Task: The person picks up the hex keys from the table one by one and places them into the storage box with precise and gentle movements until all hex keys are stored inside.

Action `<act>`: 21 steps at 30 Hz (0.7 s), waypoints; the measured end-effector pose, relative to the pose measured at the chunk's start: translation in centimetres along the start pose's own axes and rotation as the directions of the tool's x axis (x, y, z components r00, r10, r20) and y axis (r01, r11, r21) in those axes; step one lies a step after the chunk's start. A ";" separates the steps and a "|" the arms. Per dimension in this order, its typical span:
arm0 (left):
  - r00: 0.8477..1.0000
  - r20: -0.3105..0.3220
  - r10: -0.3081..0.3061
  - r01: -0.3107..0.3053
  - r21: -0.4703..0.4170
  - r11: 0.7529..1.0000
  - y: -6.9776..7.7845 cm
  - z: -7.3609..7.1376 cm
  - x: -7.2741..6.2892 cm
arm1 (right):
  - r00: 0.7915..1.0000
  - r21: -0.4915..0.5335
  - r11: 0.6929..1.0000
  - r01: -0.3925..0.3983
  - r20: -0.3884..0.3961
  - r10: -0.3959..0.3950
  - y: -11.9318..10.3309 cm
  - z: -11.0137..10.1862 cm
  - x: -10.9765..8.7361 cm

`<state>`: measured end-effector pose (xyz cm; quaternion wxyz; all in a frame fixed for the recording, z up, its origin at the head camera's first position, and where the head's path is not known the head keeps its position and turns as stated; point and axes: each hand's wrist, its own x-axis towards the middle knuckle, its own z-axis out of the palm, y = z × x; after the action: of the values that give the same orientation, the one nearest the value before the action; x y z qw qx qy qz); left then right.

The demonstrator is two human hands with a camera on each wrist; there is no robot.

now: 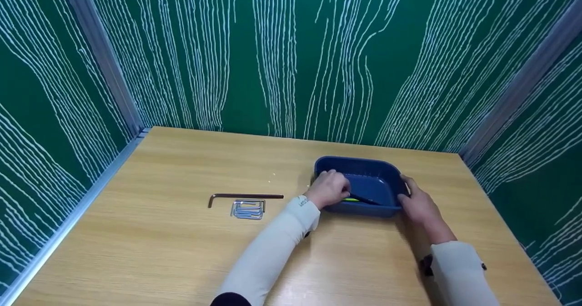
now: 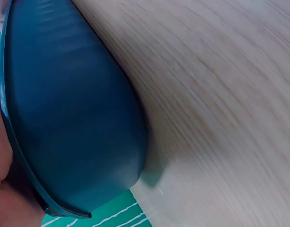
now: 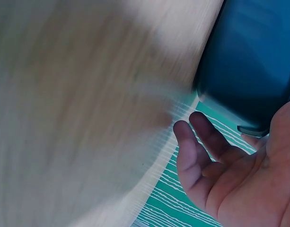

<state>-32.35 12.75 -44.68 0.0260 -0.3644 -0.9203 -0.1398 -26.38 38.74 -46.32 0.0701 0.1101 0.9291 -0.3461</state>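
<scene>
A dark blue plastic box stands on the table toward the right. My left hand reaches over its left end, fingers curled round a dark, slim tool that slants down into the box; most of it is hidden by the hand. Beside the tool shows a yellow-green strip. At the right end, my right hand holds the box by its rim, thumb on the near side. In the right wrist view, two fingers of it extend outside the box wall.
Left of the box lies a long dark L-shaped hex key. Just below it, several small silver hex keys lie nested together. Tiny pale specks dot the wooden table. Green panels with white lines rise behind and at both sides.
</scene>
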 end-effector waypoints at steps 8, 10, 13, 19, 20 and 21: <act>0.990 0.100 -0.104 0.123 -0.202 0.972 -0.2 0.2 0.3 | 1.000 0.021 1.000 0.005 -0.004 -0.005 -0.1 0.1 -0.1; 0.986 0.113 -0.124 0.149 -0.242 0.959 -0.2 0.4 0.4 | 1.000 0.025 1.000 0.007 -0.005 -0.007 -0.1 0.1 -0.2; 0.983 0.113 -0.145 0.171 -0.268 0.948 -0.1 0.5 0.3 | 0.999 -0.008 1.000 0.026 -0.024 -0.026 0.1 0.2 -0.1; 0.980 0.100 -0.171 0.192 -0.264 0.945 -0.1 0.6 0.3 | 0.999 -0.023 1.000 0.019 -0.033 -0.020 0.0 0.1 0.0; 0.980 0.100 -0.174 0.195 -0.262 0.945 -0.1 0.5 0.3 | 0.999 -0.018 1.000 0.015 -0.032 -0.015 -0.1 0.1 0.0; 0.978 0.103 -0.181 0.203 -0.263 0.943 0.0 0.4 0.4 | 0.999 -0.014 1.000 0.013 -0.029 -0.013 -0.1 0.0 0.0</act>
<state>-32.63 13.12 -45.06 -0.0739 -0.2782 -0.9238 -0.2526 -26.38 38.64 -46.23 0.0550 0.1085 0.9330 -0.3386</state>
